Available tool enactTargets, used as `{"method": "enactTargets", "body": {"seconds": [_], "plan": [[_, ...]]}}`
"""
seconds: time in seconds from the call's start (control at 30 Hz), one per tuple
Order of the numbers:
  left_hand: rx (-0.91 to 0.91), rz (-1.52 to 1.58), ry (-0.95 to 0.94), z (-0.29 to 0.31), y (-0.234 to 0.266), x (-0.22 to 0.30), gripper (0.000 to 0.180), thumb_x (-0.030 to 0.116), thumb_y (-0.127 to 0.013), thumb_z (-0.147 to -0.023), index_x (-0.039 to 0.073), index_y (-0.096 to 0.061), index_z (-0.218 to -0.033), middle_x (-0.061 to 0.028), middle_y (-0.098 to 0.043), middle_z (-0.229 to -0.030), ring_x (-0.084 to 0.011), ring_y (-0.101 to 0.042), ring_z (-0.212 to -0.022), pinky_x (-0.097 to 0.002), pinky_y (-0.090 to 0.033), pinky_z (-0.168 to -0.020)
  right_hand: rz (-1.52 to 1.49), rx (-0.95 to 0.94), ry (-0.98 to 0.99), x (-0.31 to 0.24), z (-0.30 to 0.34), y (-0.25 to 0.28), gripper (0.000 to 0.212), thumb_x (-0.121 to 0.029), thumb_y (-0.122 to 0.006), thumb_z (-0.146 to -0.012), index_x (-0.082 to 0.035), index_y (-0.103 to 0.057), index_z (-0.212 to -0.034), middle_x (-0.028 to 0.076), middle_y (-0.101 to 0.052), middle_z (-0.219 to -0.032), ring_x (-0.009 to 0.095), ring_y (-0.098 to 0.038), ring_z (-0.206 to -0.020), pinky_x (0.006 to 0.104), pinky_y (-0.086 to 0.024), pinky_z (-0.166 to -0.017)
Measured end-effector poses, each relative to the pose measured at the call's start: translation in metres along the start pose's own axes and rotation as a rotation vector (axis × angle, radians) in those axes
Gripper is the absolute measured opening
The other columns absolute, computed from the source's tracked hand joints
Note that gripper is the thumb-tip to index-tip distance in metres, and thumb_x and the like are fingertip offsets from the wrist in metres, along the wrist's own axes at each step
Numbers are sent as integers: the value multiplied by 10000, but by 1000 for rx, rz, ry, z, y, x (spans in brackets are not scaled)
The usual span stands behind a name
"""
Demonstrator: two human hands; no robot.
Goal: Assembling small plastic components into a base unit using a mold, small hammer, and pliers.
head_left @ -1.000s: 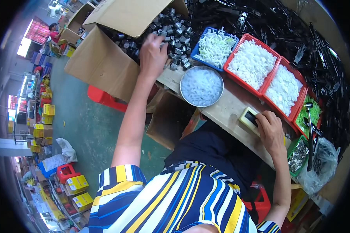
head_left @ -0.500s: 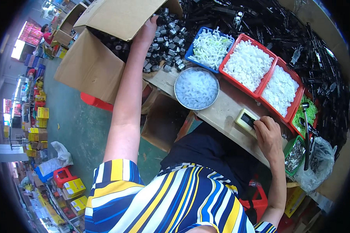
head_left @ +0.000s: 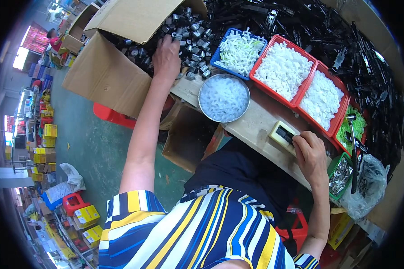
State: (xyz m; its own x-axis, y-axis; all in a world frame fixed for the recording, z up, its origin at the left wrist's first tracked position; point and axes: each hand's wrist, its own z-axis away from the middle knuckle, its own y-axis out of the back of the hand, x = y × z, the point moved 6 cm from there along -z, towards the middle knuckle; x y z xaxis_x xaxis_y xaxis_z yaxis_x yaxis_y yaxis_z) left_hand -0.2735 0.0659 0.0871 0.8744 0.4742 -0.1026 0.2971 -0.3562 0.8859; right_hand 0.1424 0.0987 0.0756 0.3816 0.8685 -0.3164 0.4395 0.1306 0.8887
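Observation:
My left hand (head_left: 166,59) is over a pile of small black-and-silver blocks (head_left: 195,39) at the mouth of an open cardboard box (head_left: 121,20). Its fingers are bent down, their tips hidden, so whatever they may hold does not show. At the bench's near edge stands a small cream holder (head_left: 278,138) with black plastic parts in its slot. My right hand (head_left: 311,154) reaches the holder's right end, thumb and fingers pinched on a black plastic piece (head_left: 288,135) there; its end is hidden behind the fingertips.
A round metal bowl (head_left: 224,97) of translucent pieces stands mid-bench. Behind it are a blue tray (head_left: 215,60) and red trays (head_left: 296,104) of small white parts. A hammer (head_left: 354,166) lies across a green tray (head_left: 334,167) of metal pieces, by a plastic bag (head_left: 368,193). Black strips (head_left: 332,33) heap behind.
My left hand has drawn back toward me across the block pile, its elbow bending. The right hand has barely shifted, and more of the black parts in the holder shows.

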Motion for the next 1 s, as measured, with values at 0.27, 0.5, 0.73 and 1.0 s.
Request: {"method": "enactTargets", "body": {"seconds": [0.27,0.5,0.73,1.0], "plan": [[52,315,36,0,11,-8,226,187,-742,-760,-22,-685,-823,-189,-639,-889,-360,-649,-816,-447,-533,-740,-4,1,-25,-1,4,2,154,-55,-685,-815,-38,-633,-959,86,-585,-903,246,-598,-849,365,-442,-718],[-200,1379,341,38,43,71,316,192,-779,-829,-28,-675,-1031,-22,-668,-800,-58,-572,-661,-196,-444,-574,-157,130,-98,-7,-11,6,218,-43,-713,-803,-34,-642,-1009,115,-618,-958,278,-629,-855,373,-477,-730],[-788,1928,283,115,34,193,262,84,-672,-907,-14,-608,-1141,-72,-689,-947,-99,-663,-769,-204,-501,-648,-540,223,-246,-20,-37,0,286,-50,-730,-824,15,-626,-1083,146,-626,-953,245,-655,-809,333,-518,-696],[-1007,2053,310,142,30,234,317,96,-662,-931,-13,-584,-1218,-64,-674,-976,-87,-658,-797,-185,-503,-671,-437,229,-281,0,-4,-6,239,-49,-737,-794,18,-630,-997,146,-614,-916,312,-636,-810,383,-505,-689]]}}
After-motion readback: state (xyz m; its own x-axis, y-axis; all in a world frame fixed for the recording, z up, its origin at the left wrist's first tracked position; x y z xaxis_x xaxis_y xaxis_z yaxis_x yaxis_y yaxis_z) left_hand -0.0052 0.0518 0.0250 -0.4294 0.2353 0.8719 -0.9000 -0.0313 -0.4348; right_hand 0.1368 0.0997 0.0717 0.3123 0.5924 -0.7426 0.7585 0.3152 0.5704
